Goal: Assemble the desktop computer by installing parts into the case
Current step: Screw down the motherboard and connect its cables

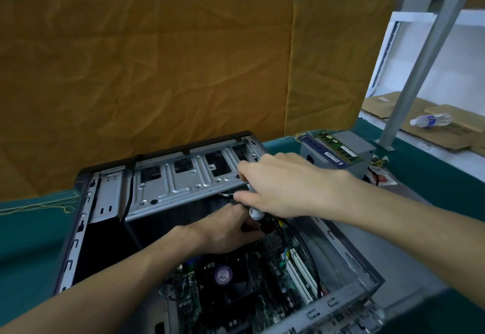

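The open computer case (168, 191) is lying on its side on the green table (29, 244), its motherboard (262, 281) facing up. The right hand (286, 184) is reaching over the drive cage, its grip curling around a pale cylindrical handle (256, 212), seemingly a screwdriver. The left hand (225, 231) is sitting just below it inside the case, its grip pinching something dark; what, I cannot tell.
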{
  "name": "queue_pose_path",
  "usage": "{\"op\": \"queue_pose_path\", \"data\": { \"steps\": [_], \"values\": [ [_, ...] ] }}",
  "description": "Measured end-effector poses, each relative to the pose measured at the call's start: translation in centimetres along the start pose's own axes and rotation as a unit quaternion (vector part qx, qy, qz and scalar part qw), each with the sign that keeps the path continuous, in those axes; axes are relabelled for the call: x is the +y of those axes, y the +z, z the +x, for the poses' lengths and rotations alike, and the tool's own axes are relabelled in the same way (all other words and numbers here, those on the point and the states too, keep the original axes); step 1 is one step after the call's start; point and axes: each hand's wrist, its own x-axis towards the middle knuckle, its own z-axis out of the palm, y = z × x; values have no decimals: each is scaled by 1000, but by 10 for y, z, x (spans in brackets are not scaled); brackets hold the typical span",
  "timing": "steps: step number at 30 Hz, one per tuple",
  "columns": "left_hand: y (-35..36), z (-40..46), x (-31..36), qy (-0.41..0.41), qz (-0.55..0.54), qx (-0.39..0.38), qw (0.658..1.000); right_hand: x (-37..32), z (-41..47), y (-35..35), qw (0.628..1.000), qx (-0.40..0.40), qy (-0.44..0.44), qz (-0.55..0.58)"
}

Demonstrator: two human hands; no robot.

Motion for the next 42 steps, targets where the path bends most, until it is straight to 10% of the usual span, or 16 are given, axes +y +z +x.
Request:
{"op": "queue_pose_path", "data": {
  "steps": [42],
  "values": [
    [-5,0,8,-59,37,-37,997,8,-4,-7,998,-38,-41,13]
  ]
}}
